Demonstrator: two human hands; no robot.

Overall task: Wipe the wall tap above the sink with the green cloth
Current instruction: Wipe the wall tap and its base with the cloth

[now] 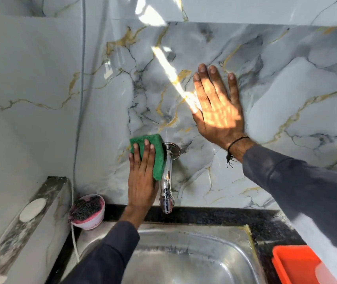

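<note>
A chrome wall tap [167, 181] juts from the marble-patterned wall above a steel sink [184, 257]. My left hand [142, 177] presses the green cloth [157, 152] flat against the wall, right beside the tap's left side and touching its base. The cloth is a thick green pad, partly covered by my fingers. My right hand [217, 107] rests flat on the wall, up and to the right of the tap, fingers spread and holding nothing.
A pink bowl [87, 212] with a dark scrubber stands at the sink's back left corner. A white soap bar [32, 209] lies on the left ledge. An orange tub [298, 265] sits at the lower right. A black granite strip [214, 216] runs behind the sink.
</note>
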